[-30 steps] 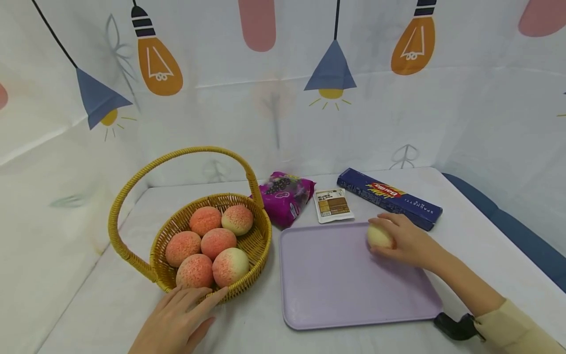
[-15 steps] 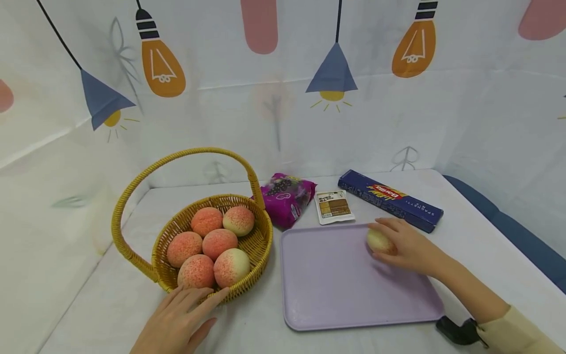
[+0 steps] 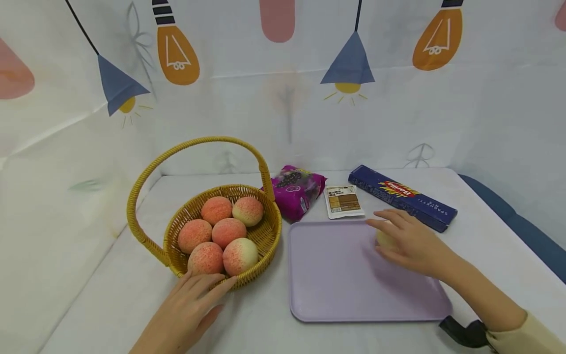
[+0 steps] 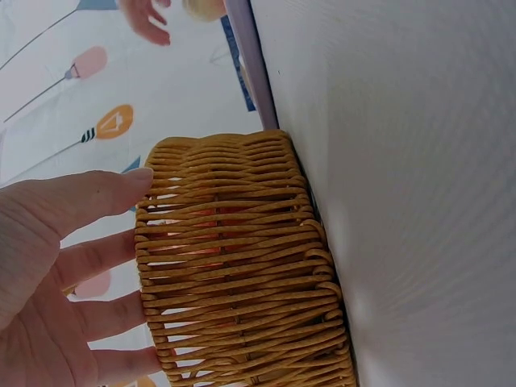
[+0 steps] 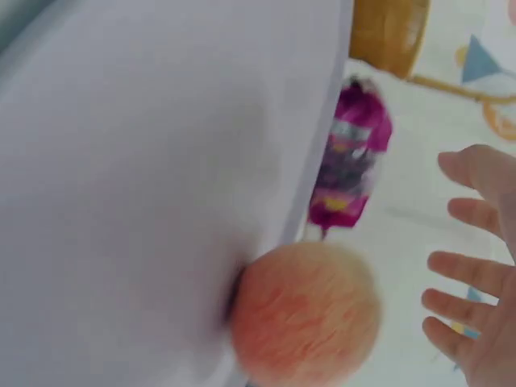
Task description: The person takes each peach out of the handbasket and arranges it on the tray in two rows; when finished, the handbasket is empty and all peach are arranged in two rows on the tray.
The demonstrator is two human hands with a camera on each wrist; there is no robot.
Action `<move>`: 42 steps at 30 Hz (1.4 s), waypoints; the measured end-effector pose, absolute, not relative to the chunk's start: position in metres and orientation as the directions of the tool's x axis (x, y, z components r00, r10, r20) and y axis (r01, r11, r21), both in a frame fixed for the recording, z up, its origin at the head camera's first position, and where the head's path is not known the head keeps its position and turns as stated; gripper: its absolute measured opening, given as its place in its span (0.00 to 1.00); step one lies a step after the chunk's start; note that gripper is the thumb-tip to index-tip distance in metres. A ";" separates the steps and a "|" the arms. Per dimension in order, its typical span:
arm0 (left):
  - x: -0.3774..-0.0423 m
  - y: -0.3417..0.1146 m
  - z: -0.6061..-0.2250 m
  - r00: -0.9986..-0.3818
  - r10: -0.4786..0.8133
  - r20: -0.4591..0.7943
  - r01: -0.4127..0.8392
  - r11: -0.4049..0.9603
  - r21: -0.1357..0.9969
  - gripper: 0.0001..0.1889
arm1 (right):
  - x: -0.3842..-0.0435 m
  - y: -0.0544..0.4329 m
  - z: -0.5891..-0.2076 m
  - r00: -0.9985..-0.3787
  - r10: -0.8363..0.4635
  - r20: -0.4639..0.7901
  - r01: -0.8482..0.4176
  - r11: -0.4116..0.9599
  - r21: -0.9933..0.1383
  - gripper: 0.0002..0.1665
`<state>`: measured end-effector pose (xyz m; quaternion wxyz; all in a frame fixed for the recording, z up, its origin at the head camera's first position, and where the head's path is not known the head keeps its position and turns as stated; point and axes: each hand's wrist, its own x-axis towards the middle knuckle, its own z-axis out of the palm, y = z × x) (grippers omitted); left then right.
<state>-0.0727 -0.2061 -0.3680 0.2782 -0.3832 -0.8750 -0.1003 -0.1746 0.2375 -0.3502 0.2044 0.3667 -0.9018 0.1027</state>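
Note:
My left hand (image 3: 183, 312) rests its extended fingertips on the near rim of a yellow wicker basket (image 3: 268, 255) that holds several pink and cream peaches (image 3: 240, 256). The left wrist view shows the fingers spread, their tips at the rim of the woven wall (image 4: 234, 266). Over the far right of a lilac tray (image 3: 336, 280), my right hand (image 3: 411, 243) hovers with loose fingers. Beneath it a single peach (image 5: 306, 314) sits on the tray, mostly hidden by the hand in the head view. A gap shows between fingers and peach in the right wrist view.
Behind the tray lie a purple bag (image 3: 296, 192) with dark fruit printed on it, a small white and brown sachet (image 3: 344, 202) and a blue spaghetti box (image 3: 402, 197). A black curved object (image 3: 464, 333) is by the right sleeve. Patterned white cloth hangs behind the table.
My right hand has let go of the peach and risen off it, fingers loosened. The left hand stays at the basket rim. The head view has shifted slightly.

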 end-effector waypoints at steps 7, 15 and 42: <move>-0.072 -0.206 -0.369 -0.553 0.612 0.565 0.722 0.691 -0.042 0.28 | -0.167 0.202 -0.334 -0.552 -0.710 0.438 -0.774 0.631 0.048 0.30; -0.074 -0.205 -0.368 -0.544 0.619 0.567 0.736 0.677 -0.034 0.28 | -0.169 0.152 -0.320 -0.445 -0.795 0.411 -0.853 0.516 0.074 0.29; -0.074 -0.203 -0.362 -0.584 0.616 0.529 0.677 0.729 -0.102 0.15 | -0.203 0.005 -0.332 -0.251 -0.960 0.123 -0.953 0.222 -0.207 0.21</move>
